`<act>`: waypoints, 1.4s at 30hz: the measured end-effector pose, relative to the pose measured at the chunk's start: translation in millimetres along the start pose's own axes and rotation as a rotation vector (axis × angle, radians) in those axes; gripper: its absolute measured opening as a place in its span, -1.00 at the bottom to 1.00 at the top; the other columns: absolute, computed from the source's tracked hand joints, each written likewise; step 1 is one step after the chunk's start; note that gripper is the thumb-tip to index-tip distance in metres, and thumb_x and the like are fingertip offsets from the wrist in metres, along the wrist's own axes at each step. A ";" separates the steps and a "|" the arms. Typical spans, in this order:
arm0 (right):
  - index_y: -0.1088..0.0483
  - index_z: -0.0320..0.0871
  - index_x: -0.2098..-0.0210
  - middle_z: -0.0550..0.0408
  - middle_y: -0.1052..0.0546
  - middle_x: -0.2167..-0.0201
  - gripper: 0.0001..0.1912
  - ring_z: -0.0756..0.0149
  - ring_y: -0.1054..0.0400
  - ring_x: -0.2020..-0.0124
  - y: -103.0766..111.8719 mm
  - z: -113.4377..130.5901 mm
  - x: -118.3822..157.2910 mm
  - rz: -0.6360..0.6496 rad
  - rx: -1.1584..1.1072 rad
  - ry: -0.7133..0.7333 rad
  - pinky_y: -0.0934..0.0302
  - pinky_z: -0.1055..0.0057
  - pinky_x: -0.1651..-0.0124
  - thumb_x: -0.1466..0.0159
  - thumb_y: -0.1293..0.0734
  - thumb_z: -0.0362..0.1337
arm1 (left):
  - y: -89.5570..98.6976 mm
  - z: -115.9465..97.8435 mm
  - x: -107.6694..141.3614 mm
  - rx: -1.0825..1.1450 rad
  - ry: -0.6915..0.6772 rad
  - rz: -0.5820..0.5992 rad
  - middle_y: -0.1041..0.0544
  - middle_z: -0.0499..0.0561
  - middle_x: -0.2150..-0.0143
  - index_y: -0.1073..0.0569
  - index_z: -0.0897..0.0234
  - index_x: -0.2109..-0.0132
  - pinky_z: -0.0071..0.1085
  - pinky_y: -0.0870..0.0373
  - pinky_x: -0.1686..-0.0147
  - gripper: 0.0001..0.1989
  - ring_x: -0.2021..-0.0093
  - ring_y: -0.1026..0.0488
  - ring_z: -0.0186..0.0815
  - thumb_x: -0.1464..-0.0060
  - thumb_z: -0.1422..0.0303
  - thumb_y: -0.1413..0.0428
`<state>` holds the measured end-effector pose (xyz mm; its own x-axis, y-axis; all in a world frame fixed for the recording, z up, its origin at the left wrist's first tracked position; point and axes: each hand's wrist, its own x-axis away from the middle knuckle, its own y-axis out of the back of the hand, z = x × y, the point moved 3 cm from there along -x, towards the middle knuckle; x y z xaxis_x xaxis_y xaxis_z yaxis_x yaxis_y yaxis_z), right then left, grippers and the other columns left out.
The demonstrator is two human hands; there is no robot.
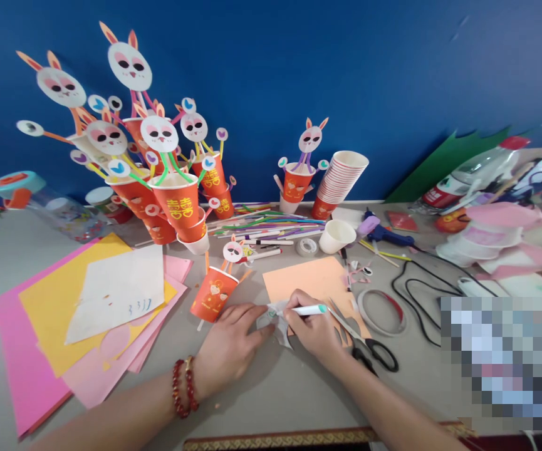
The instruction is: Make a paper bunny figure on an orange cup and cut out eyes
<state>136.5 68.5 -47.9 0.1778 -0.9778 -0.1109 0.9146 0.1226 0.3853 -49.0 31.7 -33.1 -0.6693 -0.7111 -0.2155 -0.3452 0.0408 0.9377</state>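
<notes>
My right hand [315, 322] is closed around a marker [309, 310] with a white barrel and green end, its tip side down at a small piece of white paper [282, 326]. The paper bears a green mark. My left hand [235, 341] holds the paper's left side on the table with thumb and fingers. Just behind my left hand, a red paper cup [214, 294] with a small rabbit head [233, 252] leans to one side. Scissors [362, 338] with black handles lie right of my right hand, partly over an orange paper sheet [303, 279].
Several rabbit cups [175, 200] stand stacked at the back left. Coloured sheets [40, 313] lie on the left. Behind are pipe cleaners [271, 225], stacked cups [343, 178] and a glue gun [388, 236] with a black cable. A tape roll [382, 312] lies right of the scissors.
</notes>
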 end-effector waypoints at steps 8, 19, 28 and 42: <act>-0.23 -0.08 0.52 0.27 -0.26 0.67 -0.82 0.40 -0.14 0.63 -0.3 -0.7 -0.2 -0.015 -0.013 0.005 0.00 0.48 0.55 -0.22 -0.23 -0.32 | -0.8 0.9 0.5 -0.008 -0.002 -0.010 -0.42 0.15 -0.17 -0.43 0.12 -0.14 -0.09 -0.39 0.04 -0.61 -0.09 -0.36 -0.06 -0.20 0.47 0.00; -0.23 -0.07 0.52 0.26 -0.26 0.65 -0.82 0.39 -0.16 0.60 0.5 -1.1 -1.1 -0.013 -0.001 0.027 -0.02 0.46 0.51 -0.22 -0.23 -0.33 | 1.7 -0.4 -0.8 0.005 0.000 0.024 -0.41 0.17 -0.19 -0.42 0.15 -0.15 -0.07 -0.39 0.03 -0.60 -0.11 -0.35 -0.03 -0.19 0.48 -0.01; -0.23 -0.09 0.51 0.25 -0.28 0.63 -0.82 0.40 -0.15 0.58 -0.1 -1.1 0.1 0.006 0.032 0.044 -0.02 0.47 0.49 -0.23 -0.22 -0.35 | -0.1 0.2 -0.1 0.005 -0.001 0.011 -0.41 0.17 -0.19 -0.42 0.15 -0.14 -0.05 -0.39 0.04 -0.62 -0.11 -0.36 -0.02 -0.20 0.49 -0.01; -0.23 -0.10 0.53 0.24 -0.28 0.62 -0.80 0.40 -0.16 0.57 -0.9 -0.1 0.0 0.019 0.045 0.049 -0.02 0.47 0.48 -0.23 -0.23 -0.34 | -0.9 0.7 0.4 0.017 0.002 0.020 -0.40 0.16 -0.20 -0.41 0.14 -0.14 -0.05 -0.39 0.02 -0.62 -0.11 -0.36 -0.03 -0.21 0.46 -0.02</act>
<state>135.7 68.4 -48.4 0.2138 -0.9656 -0.1477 0.8936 0.1322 0.4289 -49.4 31.9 -34.3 -0.6752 -0.7111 -0.1960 -0.3424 0.0668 0.9372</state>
